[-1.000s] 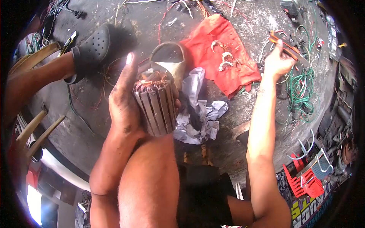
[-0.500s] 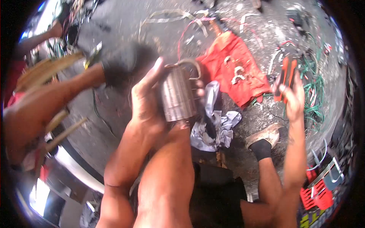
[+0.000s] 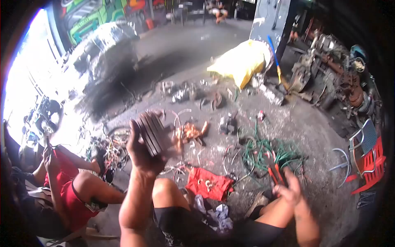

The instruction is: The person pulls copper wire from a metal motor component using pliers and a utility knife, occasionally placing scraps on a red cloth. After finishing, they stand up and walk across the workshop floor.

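Observation:
A ribbed grey metal block (image 3: pixel 153 133) is raised in front of me, gripped by my left hand (image 3: pixel 142 150) from below and the left side. To the lower right, my right hand (image 3: pixel 290 189) is closed around a tool with orange-red handles (image 3: pixel 275 175); its far end is not clear. Between the hands a red cloth (image 3: pixel 210 184) lies on the ground with several small curved pale pieces on it. Crumpled grey-white cloth (image 3: pixel 222 216) lies just below it, by my legs. A tangle of green wire (image 3: pixel 273 152) is beyond my right hand.
A co-worker in red shorts (image 3: pixel 84 191) sits at the left. Copper-coloured scrap (image 3: pixel 191 131) lies ahead. Farther off are a yellow sack (image 3: pixel 240 61) and a large covered heap (image 3: pixel 109 45). Rusty engine parts (image 3: pixel 337 74) and red crates (image 3: pixel 372 162) stand at the right.
The head view has tilted up, showing more of the room. My left hand has raised the metal block away from my leg. My right hand still holds the orange-red-handled tool.

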Demonstrator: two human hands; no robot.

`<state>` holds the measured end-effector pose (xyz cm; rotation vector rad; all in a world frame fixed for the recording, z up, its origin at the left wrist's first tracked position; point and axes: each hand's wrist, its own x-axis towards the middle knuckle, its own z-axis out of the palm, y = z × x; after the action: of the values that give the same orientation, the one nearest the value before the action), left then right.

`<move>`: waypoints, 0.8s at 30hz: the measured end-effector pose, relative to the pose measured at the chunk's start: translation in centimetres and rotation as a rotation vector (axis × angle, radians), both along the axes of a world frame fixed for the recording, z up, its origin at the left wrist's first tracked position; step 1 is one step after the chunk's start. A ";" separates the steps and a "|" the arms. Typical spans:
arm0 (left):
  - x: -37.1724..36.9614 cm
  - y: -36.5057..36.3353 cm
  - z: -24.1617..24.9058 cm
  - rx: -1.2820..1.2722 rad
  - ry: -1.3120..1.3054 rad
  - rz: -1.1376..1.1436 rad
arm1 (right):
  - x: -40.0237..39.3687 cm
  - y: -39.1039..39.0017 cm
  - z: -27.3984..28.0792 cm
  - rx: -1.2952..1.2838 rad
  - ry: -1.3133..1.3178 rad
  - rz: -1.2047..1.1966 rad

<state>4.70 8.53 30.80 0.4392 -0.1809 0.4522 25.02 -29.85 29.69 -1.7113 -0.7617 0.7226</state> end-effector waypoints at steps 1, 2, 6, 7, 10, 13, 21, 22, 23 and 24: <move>-0.1 -2.4 0.3 0.043 0.056 0.118 | -1.8 -0.9 -1.0 0.182 0.119 -0.045; 0.5 -2.8 0.5 -0.031 0.073 0.064 | -2.4 -0.9 -0.5 0.136 0.150 -0.070; -1.2 -10.9 -2.2 0.166 0.396 0.144 | -9.8 -4.7 -0.9 0.051 0.221 -0.111; -1.4 -12.3 -3.1 0.270 0.431 0.119 | -11.0 -6.0 -1.5 -0.040 0.187 -0.107; -2.0 -16.7 -4.6 0.354 0.555 0.069 | -12.9 -8.8 -2.2 -0.053 -0.111 -0.049; -2.2 -19.5 -5.1 0.674 0.497 0.112 | -13.6 -9.5 1.4 -0.126 -0.380 0.027; -3.1 -19.1 -7.1 1.016 0.203 0.000 | -13.3 -5.8 7.8 -0.274 -0.693 0.188; -3.2 -18.8 -7.1 1.049 0.158 0.026 | -13.5 -4.9 8.4 -0.298 -0.755 0.235; -3.4 -18.7 -7.0 1.055 0.196 0.048 | -13.7 -4.3 8.8 -0.321 -0.812 0.285; -3.5 -18.5 -6.9 1.055 0.191 0.052 | -13.7 -3.6 9.0 -0.339 -0.799 0.305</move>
<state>1.22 -9.97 23.87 1.5176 -0.2137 0.3329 11.36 -33.42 38.72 -2.2479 -1.5415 0.3533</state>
